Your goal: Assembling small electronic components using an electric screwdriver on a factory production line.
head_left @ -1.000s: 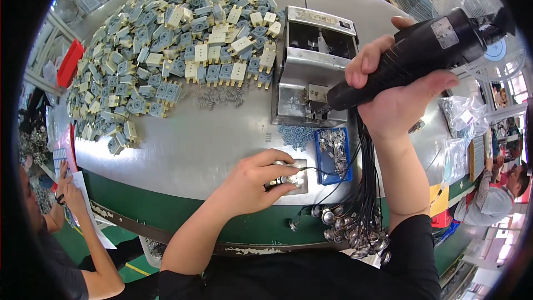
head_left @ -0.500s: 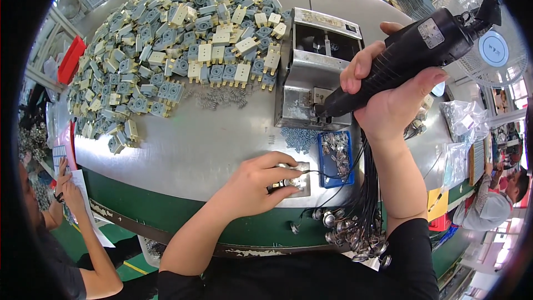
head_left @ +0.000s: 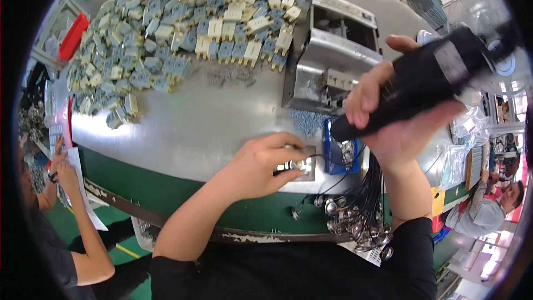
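Observation:
My right hand is wrapped round a black electric screwdriver, smeared by motion. Its tip end hangs over the blue tray of small metal parts, just in front of the metal screw-feeding machine. On the bench near its front edge, my left hand pinches a small shiny part with a black wire against a square metal plate. The fingers partly cover that part. A heap of small bluish screws lies between the machine and my left hand.
A large heap of grey and cream plug-like housings covers the bench's far left, with loose springs before it. Black cables with round metal ends hang at the front edge. A co-worker's hand shows at left; another person at right.
My right hand has drawn the screwdriver away from the machine, toward me and over the blue tray. My left hand stays on the small part. The whole view has shifted slightly.

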